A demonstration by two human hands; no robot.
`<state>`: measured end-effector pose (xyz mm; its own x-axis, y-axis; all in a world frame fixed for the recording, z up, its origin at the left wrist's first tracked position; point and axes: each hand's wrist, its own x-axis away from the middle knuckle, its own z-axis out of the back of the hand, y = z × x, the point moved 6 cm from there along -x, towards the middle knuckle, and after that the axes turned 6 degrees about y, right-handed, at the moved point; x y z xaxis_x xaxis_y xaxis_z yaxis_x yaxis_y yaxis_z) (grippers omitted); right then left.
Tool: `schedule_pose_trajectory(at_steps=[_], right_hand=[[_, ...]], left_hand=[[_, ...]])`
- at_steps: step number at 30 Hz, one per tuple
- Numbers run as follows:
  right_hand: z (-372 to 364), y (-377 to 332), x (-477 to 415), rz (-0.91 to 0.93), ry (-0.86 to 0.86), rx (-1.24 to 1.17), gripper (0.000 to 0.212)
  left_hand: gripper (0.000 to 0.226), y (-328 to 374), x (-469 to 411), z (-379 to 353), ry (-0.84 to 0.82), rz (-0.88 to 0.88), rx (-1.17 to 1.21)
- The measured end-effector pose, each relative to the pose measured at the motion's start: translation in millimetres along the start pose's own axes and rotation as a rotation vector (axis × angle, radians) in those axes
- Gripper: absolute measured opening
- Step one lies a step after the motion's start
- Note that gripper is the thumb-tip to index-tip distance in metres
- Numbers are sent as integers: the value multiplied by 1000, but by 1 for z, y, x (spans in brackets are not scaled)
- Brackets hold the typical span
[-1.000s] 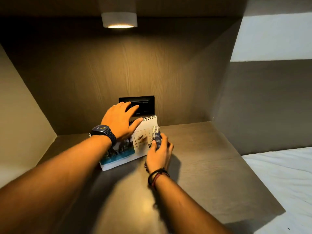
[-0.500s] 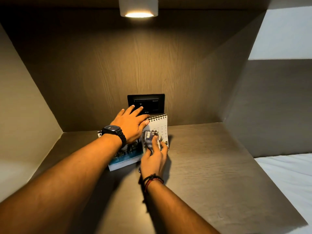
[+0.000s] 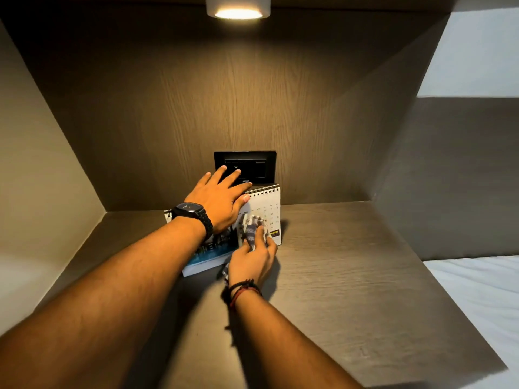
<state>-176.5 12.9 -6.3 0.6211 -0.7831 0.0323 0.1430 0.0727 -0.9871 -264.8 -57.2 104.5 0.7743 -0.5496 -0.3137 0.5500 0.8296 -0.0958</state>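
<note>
A spiral-bound desk calendar (image 3: pixel 269 206) stands on the wooden shelf (image 3: pixel 351 276), leaning back toward the rear wall. My left hand (image 3: pixel 222 200) lies over its top edge with the fingers straight, steadying it; the thumb rests on the page. My right hand (image 3: pixel 252 262) grips a small blue and white patterned cloth (image 3: pixel 250 228) and presses it against the calendar's date page. The lower left of the calendar is hidden behind my left wrist and watch.
A black switch plate (image 3: pixel 252 167) sits on the rear wall just behind the calendar. A round lamp (image 3: pixel 238 8) shines from above. Side walls close the niche at left and right. White bedding (image 3: pixel 477 290) lies at the lower right.
My right hand carried the cloth from beside the calendar onto its date page. The left hand stayed on the top edge. The view shifted left.
</note>
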Motion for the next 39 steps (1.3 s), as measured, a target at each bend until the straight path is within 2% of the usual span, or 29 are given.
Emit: schedule_pose_trajectory(at_steps=[3, 7, 9, 11, 13, 18, 20, 24, 25, 28, 30, 35, 39], right_hand=[[-6, -10, 6, 9, 16, -5, 51], [-13, 1, 25, 150, -124, 69, 53], [-5, 10, 14, 93, -73, 95, 50], [3, 10, -3, -42, 26, 17, 49], [7, 2, -16, -89, 86, -11, 51], [-7, -5, 10, 139, -34, 34, 49], [-4, 4, 14, 166, -50, 108, 49], [4, 3, -7, -52, 44, -7, 51], [3, -3, -8, -52, 61, -38, 51], [-6, -21, 9, 153, 11, -37, 50], [-8, -13, 18, 201, -45, -10, 53], [11, 12, -11, -95, 81, 29, 49], [0, -8, 3, 104, 1, 32, 49]], left_hand=[[50, 0, 0, 1, 1, -6, -1], [50, 1, 0, 0, 3, -8, 1], [50, 0, 0, 0, 6, -6, 2], [50, 0, 0, 0, 7, -4, 8], [50, 0, -1, 0, 5, -8, 12], [50, 0, 0, 0, 17, -19, 13], [50, 1, 0, 0, 18, -23, 7], [51, 0, 0, 1, 39, -40, -15], [52, 0, 0, 2, 47, -46, -18], [54, 1, 0, 3, 67, -57, -14], [54, 1, 0, 3, 74, -61, -8], [55, 1, 0, 2, 84, -61, -5], [54, 0, -1, 0, 97, -65, 5]])
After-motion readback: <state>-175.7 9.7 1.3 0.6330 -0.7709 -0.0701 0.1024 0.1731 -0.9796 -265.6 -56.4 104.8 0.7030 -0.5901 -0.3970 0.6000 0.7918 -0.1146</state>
